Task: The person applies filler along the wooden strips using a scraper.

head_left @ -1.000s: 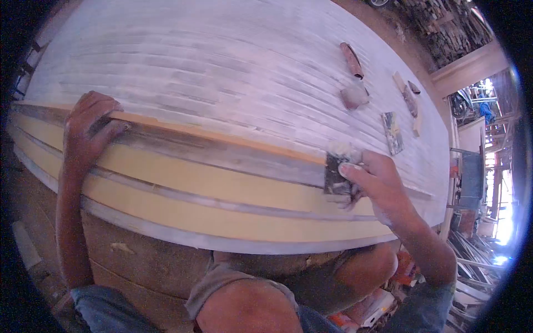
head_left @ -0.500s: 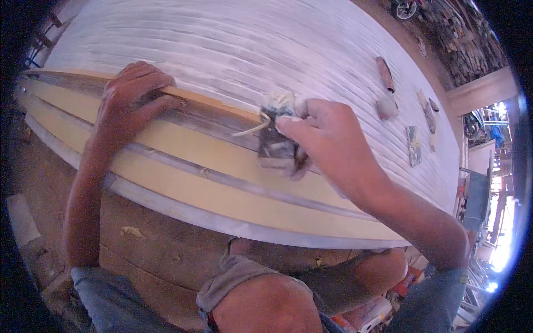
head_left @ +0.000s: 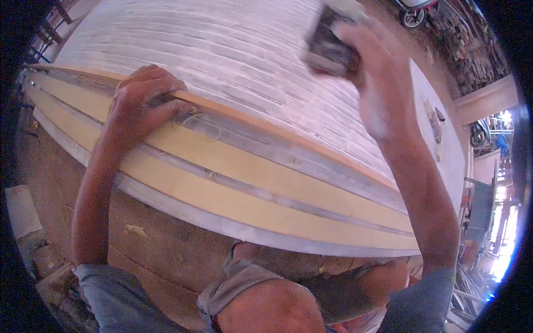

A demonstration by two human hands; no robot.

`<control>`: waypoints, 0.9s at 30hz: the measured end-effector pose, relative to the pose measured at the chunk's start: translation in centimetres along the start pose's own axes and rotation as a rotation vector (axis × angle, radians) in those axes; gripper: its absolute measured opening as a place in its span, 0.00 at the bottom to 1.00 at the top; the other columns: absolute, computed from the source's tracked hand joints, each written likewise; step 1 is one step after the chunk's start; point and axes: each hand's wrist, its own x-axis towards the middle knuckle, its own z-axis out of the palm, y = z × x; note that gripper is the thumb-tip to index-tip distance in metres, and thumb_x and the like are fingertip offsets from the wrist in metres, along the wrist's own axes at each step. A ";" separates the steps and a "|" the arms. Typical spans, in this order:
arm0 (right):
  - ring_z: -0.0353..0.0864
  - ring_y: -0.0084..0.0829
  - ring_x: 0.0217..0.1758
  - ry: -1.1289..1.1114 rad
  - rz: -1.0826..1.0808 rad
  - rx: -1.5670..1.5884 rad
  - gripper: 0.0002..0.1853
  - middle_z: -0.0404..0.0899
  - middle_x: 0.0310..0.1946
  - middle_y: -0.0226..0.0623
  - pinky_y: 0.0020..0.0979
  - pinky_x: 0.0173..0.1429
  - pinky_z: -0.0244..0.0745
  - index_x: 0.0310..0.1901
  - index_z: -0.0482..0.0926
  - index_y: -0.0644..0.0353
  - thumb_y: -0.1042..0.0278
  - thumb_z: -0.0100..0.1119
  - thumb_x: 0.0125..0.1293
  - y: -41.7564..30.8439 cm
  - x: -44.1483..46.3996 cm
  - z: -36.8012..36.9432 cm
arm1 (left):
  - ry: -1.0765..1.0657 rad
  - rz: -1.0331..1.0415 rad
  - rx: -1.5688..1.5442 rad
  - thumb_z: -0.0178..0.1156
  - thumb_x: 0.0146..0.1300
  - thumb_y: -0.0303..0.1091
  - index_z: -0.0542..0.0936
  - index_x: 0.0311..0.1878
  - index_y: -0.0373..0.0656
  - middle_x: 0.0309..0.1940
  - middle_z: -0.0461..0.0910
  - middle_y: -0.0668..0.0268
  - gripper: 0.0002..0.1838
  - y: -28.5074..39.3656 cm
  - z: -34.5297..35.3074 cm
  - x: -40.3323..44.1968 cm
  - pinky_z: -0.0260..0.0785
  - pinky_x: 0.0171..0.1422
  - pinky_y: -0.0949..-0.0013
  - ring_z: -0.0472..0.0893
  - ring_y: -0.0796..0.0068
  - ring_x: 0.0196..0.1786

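Observation:
My left hand (head_left: 145, 94) is closed over the upper edge of a long wooden board (head_left: 283, 136), thumb on the near side. The board stands on edge, with a pale raw strip along its top. Below it, yellow bands (head_left: 250, 186) alternate with whitish ones. My right hand (head_left: 383, 66) grips a dark hand plane (head_left: 328, 44), blurred by motion. The plane is up and away from the board, over the white streaked surface (head_left: 222, 50). A thin curled shaving (head_left: 202, 126) lies beside my left thumb.
Small tools (head_left: 435, 125) lie at the white surface's right side, partly behind my right arm. Stacked wood (head_left: 477, 55) and a wheel (head_left: 413, 18) are at upper right. My bent knee (head_left: 266, 305) is below the banded panel, above brown ground (head_left: 161, 244).
My right hand has lifted the hand plane off the board's edge and swung it up and to the right. My left hand keeps its hold on the board. The view has shifted slightly.

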 end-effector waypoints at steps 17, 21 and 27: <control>0.78 0.48 0.57 -0.419 -0.262 -0.368 0.33 0.79 0.57 0.44 0.46 0.65 0.69 0.68 0.77 0.53 0.82 0.61 0.58 -1.5 -6.2 4.4 | -0.026 0.027 0.002 0.77 0.51 0.37 0.88 0.42 0.40 0.38 0.86 0.60 0.17 0.2 -0.2 0.2 0.76 0.58 0.59 0.84 0.57 0.48; 0.78 0.49 0.55 -0.432 -0.233 -0.318 0.32 0.77 0.57 0.44 0.46 0.62 0.72 0.68 0.78 0.53 0.80 0.62 0.59 -1.5 -7.0 4.5 | -0.035 0.000 0.007 0.76 0.47 0.30 0.88 0.43 0.42 0.43 0.88 0.61 0.17 0.4 0.0 0.2 0.77 0.60 0.56 0.84 0.56 0.51; 0.78 0.51 0.54 -0.496 -0.023 -0.409 0.28 0.78 0.53 0.45 0.46 0.59 0.75 0.66 0.80 0.55 0.77 0.65 0.61 -1.9 -7.4 2.9 | -0.023 0.018 0.014 0.78 0.48 0.35 0.88 0.42 0.40 0.39 0.86 0.60 0.17 0.1 0.1 0.1 0.76 0.58 0.58 0.84 0.57 0.48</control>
